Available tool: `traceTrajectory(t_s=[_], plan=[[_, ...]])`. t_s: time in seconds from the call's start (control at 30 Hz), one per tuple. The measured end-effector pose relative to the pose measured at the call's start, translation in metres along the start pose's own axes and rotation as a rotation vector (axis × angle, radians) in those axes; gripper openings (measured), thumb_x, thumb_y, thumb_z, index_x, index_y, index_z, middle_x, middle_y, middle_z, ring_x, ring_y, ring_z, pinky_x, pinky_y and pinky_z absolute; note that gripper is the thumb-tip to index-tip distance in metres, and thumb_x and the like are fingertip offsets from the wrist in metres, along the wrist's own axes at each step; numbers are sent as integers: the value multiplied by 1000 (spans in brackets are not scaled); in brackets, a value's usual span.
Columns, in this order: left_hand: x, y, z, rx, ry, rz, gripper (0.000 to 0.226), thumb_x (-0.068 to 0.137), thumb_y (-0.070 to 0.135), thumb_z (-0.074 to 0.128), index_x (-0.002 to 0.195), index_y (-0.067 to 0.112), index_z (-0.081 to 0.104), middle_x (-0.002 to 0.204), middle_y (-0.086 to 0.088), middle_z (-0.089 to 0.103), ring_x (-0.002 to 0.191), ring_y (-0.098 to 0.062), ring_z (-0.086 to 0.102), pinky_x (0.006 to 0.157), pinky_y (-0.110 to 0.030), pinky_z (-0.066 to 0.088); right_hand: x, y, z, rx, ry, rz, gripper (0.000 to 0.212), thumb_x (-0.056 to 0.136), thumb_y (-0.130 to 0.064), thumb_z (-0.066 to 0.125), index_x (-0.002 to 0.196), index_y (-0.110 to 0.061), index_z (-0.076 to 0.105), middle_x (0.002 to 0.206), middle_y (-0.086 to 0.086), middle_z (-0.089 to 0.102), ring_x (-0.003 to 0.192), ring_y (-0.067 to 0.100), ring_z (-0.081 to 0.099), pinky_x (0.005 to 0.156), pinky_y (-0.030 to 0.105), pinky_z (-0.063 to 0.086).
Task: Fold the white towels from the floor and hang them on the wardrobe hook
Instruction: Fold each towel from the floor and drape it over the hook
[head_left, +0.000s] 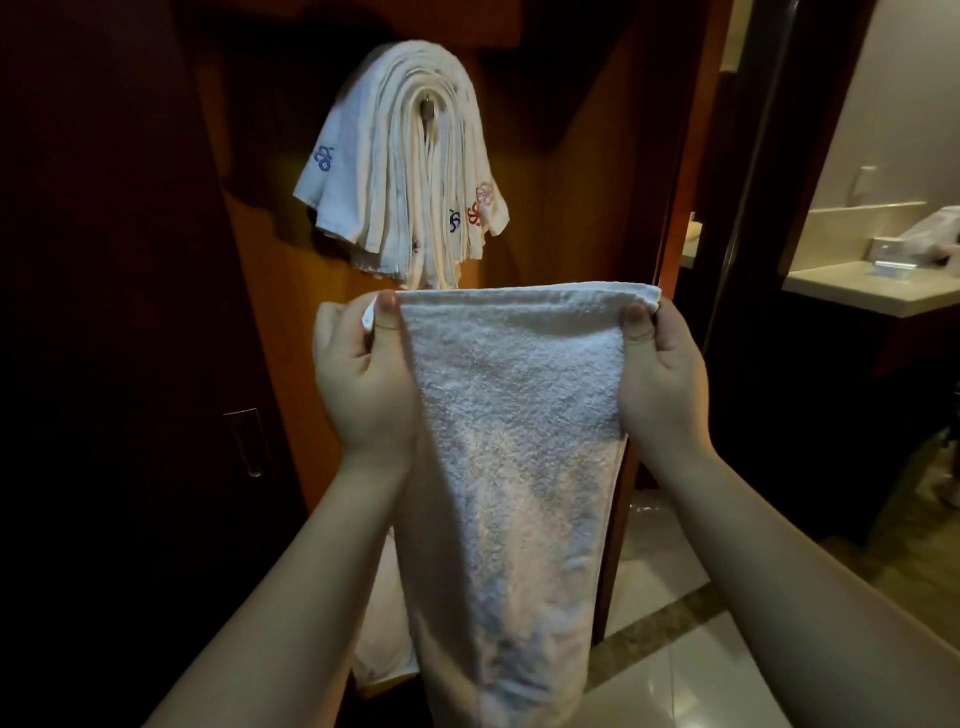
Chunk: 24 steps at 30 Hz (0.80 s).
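While held up by both top corners: towel (514, 441) hangs full length in front of wardrobe (545, 156), just below the hook.
Left grip: left hand (363, 379) pinching top-left corner, thumb on the near face, other fingers curled behind the cloth.
Right grip: right hand (660, 374) pinching top-right corner, same thumb-front hold; top hem taut and level btwn the two.
Hook: hook (428, 111) barely visible, buried under hung towels (400, 171), many layers already draped over it.
Step, prob.: fold lengthwise before hanging. Bring corners together w/ hems matched, keep tension so cloth doesn't sag or twist, then smooth down.
Hanging tip: drape at mid-length over top of stack, weight even both sides.
Risk: stack thick; off-centre drape may slide off or drag others down.
Floor: lower end of towel out of frame, can't tell if touching floor (691, 654).
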<state>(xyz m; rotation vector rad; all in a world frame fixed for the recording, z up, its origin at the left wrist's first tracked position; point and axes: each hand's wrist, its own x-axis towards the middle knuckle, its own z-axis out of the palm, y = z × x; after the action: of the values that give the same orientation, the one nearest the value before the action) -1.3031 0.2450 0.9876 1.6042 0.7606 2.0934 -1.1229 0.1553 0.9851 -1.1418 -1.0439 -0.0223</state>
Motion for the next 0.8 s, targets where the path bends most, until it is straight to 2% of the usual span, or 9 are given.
traceTrajectory(t_s=[0.07,0.2,0.33,0.47,0.6,0.7,0.73,0.8], plan=[[3,-5,-1,6,-9,74,17,104,23,52,96,24,67,85,16,53,84,5,54,78,-7,38,2,-1,1,-6,2,14,25,105,-49,44,98,-64,63,96,-30,69,89,-10,65,72,6,47],[9,-16,-6,71,-54,158,22,103,23,55,101,11,74,88,15,57,86,5,53,76,-12,42,4,-2,1,8,-5,30,24,104,-54,42,97,-61,64,95,-25,70,89,-5,66,72,12,50],[10,-13,-7,60,-35,232,19,103,23,54,100,17,71,88,22,54,84,8,53,75,-7,38,5,-6,4,18,15,34,26,105,-53,41,95,-61,63,91,-27,69,83,-8,64,68,9,48],[15,-5,-8,37,-94,328,17,103,31,51,99,25,66,85,23,54,79,8,55,72,-5,37,11,-7,1,4,35,48,28,106,-52,40,92,-60,63,87,-27,68,80,-10,63,64,7,46],[24,0,-13,11,-176,293,25,103,38,50,98,22,69,85,18,61,79,4,58,70,-17,46,19,-7,-4,9,-3,80,27,105,-53,42,91,-58,65,88,-24,70,80,-6,66,64,9,48],[28,7,-16,-44,-251,186,20,100,39,52,86,37,67,75,22,64,74,6,59,66,-17,47,26,-7,-5,105,-51,144,27,103,-51,46,94,-47,71,94,-12,75,87,8,72,71,23,58],[30,9,-17,-69,-272,125,25,99,41,54,78,37,65,69,21,62,68,6,57,61,-15,45,28,-8,-5,149,-63,172,28,104,-49,47,97,-41,72,96,-8,76,89,11,73,70,25,59],[36,12,-16,-102,-293,13,37,98,46,55,70,23,60,61,17,55,57,5,49,52,-13,39,35,-12,-4,212,-76,204,29,105,-46,47,104,-32,72,97,-5,77,88,12,75,65,21,57]])
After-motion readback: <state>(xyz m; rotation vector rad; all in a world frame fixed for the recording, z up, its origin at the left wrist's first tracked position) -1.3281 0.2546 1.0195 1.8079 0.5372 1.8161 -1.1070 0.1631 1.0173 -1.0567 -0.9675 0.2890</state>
